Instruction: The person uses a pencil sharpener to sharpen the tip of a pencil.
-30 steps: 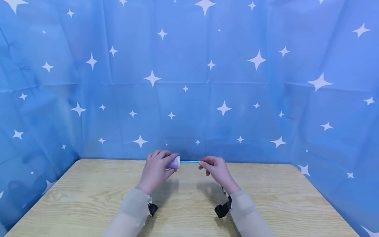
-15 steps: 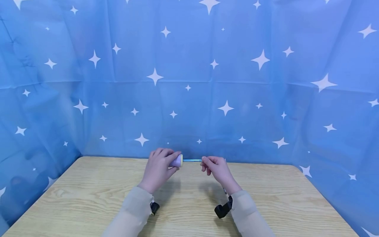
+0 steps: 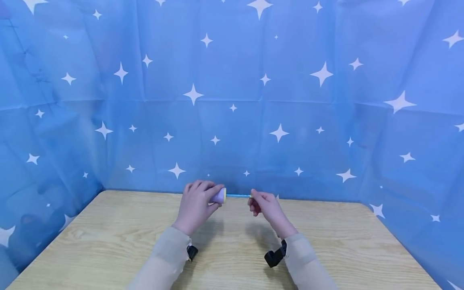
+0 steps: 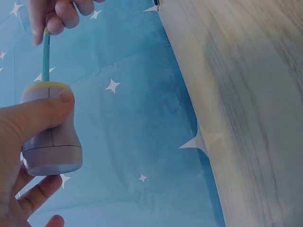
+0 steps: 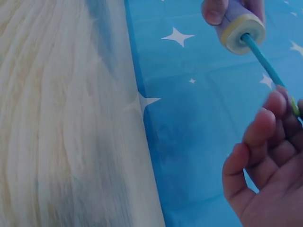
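Lavender and waisted, the handle point(image 4: 52, 137) is clamped between the thumb and fingers of the left hand point(image 3: 195, 207). Its body is marked by a lengthwise seam and a line round the base, and its other end is bordered by a yellow ring point(image 3: 224, 195). From the ringed end a teal rod point(image 3: 237, 195) is pointed towards the right hand point(image 3: 267, 207), by whose thumb and forefinger the yellow-green tip point(image 5: 295, 107) is pinched. Handle and rod are held raised, near the far edge of the wood-grained counter point(image 3: 232, 245), before a blue star-printed cloth point(image 3: 232, 125). In the head view most of the handle is covered by the left hand; the tip is partly hidden by fingers. How the rod is seated inside cannot be made out.
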Tool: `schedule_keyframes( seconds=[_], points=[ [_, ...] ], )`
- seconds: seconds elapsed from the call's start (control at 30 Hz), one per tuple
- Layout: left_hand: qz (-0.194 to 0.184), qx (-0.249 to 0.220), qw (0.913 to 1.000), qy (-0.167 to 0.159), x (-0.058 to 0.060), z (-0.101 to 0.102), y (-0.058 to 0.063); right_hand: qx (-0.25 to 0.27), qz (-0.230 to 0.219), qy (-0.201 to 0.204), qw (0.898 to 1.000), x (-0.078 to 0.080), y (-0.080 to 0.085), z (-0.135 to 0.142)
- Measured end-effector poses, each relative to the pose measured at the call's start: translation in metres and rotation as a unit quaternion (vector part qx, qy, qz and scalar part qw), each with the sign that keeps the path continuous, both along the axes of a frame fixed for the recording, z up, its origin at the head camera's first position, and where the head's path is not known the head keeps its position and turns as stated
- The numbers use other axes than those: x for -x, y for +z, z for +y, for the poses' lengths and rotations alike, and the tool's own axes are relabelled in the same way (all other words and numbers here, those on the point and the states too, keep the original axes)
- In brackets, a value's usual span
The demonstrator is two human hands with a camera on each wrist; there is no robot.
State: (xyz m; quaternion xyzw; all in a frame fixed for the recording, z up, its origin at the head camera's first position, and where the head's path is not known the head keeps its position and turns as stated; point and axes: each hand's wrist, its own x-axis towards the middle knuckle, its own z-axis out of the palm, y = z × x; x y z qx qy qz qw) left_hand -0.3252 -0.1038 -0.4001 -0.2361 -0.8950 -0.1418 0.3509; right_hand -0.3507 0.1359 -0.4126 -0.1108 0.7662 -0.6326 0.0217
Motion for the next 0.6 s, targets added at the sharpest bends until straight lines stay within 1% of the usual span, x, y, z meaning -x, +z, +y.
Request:
schedule_keyframes(
  seconds=[0.17,0.23,0.37,0.6],
  points=[
    [-0.005,0.001,0.9998,0.020,0.002,-0.001,0.001,0.010,0.007,0.012,1.000,0.003,0.003,0.004],
    [-0.006,0.003,0.9997,0.024,0.003,0.000,0.000,0.010,0.012,0.009,1.000,0.003,0.004,0.006],
    [-0.010,0.007,0.9998,0.017,0.004,0.004,-0.002,0.009,0.016,-0.004,1.000,0.003,0.004,0.013],
    [-0.004,0.007,0.9997,0.025,0.001,0.003,-0.002,0.011,0.028,0.006,1.000,0.002,0.003,0.015]
  ],
)
